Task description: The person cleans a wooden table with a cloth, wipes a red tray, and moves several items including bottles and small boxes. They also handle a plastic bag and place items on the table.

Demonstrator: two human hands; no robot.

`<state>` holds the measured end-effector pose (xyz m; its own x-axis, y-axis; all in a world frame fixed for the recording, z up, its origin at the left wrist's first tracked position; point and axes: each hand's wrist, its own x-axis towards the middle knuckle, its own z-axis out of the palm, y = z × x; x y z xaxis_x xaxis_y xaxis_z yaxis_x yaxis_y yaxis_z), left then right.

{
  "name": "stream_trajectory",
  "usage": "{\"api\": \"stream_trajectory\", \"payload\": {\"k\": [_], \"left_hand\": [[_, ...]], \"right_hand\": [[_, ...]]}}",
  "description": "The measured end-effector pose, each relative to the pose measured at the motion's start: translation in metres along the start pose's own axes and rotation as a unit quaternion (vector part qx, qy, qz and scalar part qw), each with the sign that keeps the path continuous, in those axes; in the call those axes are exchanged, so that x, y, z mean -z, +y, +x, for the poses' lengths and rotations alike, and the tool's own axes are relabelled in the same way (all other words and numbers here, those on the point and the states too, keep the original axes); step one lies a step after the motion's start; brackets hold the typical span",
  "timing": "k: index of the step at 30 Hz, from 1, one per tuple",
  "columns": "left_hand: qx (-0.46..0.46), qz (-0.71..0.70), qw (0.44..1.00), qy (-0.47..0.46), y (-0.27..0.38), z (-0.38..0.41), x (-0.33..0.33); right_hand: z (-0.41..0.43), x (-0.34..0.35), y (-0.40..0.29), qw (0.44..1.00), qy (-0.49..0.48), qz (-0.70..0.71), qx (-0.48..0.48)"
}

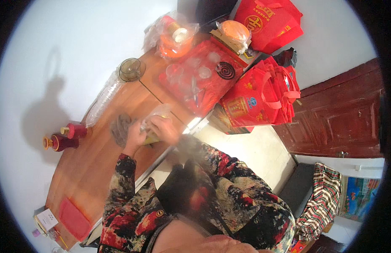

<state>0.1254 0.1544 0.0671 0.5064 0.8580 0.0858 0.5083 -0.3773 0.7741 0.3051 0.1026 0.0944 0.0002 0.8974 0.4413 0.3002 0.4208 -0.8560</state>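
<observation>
Both my hands are together over the near edge of a wooden tabletop (pixel 110 161). Between them is a clear plastic bag (pixel 159 112), with something yellow (pixel 152 137) showing under and around the fingers. My left hand (pixel 137 137) pinches the bag from the left, while my right hand (pixel 165 129) grips it from the right with curled fingers. Haze over the view blurs the bag's contents, so I cannot tell what is inside. A crumpled grey bundle (pixel 121 128), perhaps cloth or plastic, lies just left of my left hand.
Farther along sits a red sheet-covered surface (pixel 195 91) with clear plastic pieces and a black mosquito coil (pixel 225 70). Red gift bags (pixel 249 98) crowd its right side. A brown glass bowl (pixel 131 69), red bottles (pixel 67 144) and a pink tray (pixel 75 219) stand along the table.
</observation>
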Motion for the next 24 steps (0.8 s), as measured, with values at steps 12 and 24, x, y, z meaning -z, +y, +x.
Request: {"api": "stream_trajectory", "payload": {"k": [12, 24], "left_hand": [[0.148, -0.249, 0.952, 0.099, 0.079, 0.019, 0.043], [0.179, -0.305, 0.933, 0.067, 0.172, 0.095, -0.007]], "right_hand": [[-0.075, 0.100, -0.006, 0.972, 0.069, -0.130, -0.184], [-0.099, 0.201, 0.048, 0.984, -0.051, -0.049, -0.164]]}}
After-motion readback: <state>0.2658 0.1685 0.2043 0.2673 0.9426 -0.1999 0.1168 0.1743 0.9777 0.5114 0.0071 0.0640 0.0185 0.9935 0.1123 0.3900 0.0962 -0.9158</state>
